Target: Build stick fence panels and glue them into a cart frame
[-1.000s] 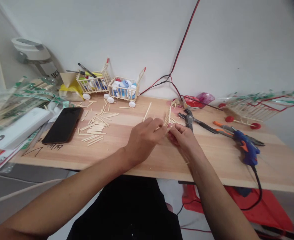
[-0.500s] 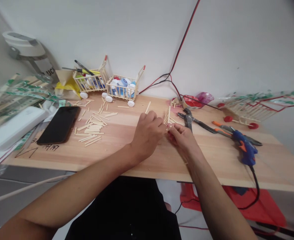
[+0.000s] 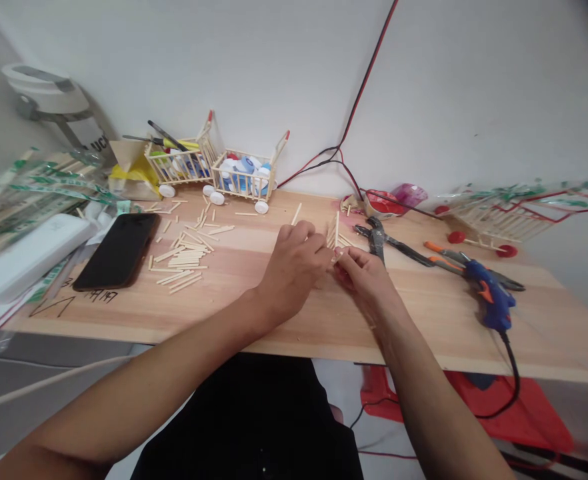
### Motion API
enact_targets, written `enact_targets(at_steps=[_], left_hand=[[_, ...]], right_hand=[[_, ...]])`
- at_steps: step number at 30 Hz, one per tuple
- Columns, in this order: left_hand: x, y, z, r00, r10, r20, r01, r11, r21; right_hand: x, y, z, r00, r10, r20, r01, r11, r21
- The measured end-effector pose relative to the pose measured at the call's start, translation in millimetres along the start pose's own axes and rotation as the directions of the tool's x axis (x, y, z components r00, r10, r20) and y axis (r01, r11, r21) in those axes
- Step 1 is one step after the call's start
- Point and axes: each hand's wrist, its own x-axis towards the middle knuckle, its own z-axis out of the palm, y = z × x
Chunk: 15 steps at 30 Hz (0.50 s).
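My left hand (image 3: 298, 267) is closed over the near middle of the table, its fingers bent around thin wooden sticks. One wooden stick (image 3: 297, 213) juts up past its knuckles. Beside it, my right hand (image 3: 367, 273) pinches the small end of a stick piece between thumb and fingers. An upright stick (image 3: 337, 229) rises just beyond those fingertips, with more slanting sticks (image 3: 345, 241) around it. Both hands almost touch. Fingers hide the joints, so I cannot tell whether the sticks form one frame.
Loose cut sticks (image 3: 189, 257) and a phone (image 3: 118, 252) lie left. Two small stick carts (image 3: 241, 177) with white wheels stand behind. To the right are pliers (image 3: 377, 237), a blue glue gun (image 3: 491, 293) with its cord, and a red-wheeled cart (image 3: 489, 223).
Both hands stay in nearly the same place. The right fingertips and the upright stick beside them shift very slightly.
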Motion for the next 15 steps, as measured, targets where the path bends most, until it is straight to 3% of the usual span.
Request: enact_targets(at_steps=[4,6,8,11,15], left_hand=[[-2.6,-9.0,-24.7,0.995,-0.016,-0.099,0.004,0.992,-0.128],[-6.0,-19.9,-36.5,0.976,-0.163,-0.144,0.126,0.963,-0.238],[-11.7,-34.1,-42.6,0.908,-0.391,-0.153,0.32,0.88,-0.351],[-23.1,-53.7,-39.9,0.852,-0.524,0.012,0.455,0.728,-0.512],[-34.2,-60.3,-27.9,0.853,-0.488,0.184,0.504,0.678,-0.535]], right_hand=[[-0.3,1.2,-0.8,1.0,0.005,0.005,-0.005,1.0,0.001],[-0.4,1.4,-0.9,1.0,0.015,0.007,-0.015,1.0,0.003],[-0.5,1.4,-0.8,1.0,0.025,0.003,-0.025,1.0,0.005],[-0.9,1.8,-0.6,1.0,0.026,-0.003,-0.026,1.0,-0.006],[-2.4,2.7,0.0,1.0,0.016,-0.013,-0.016,1.0,-0.023]])
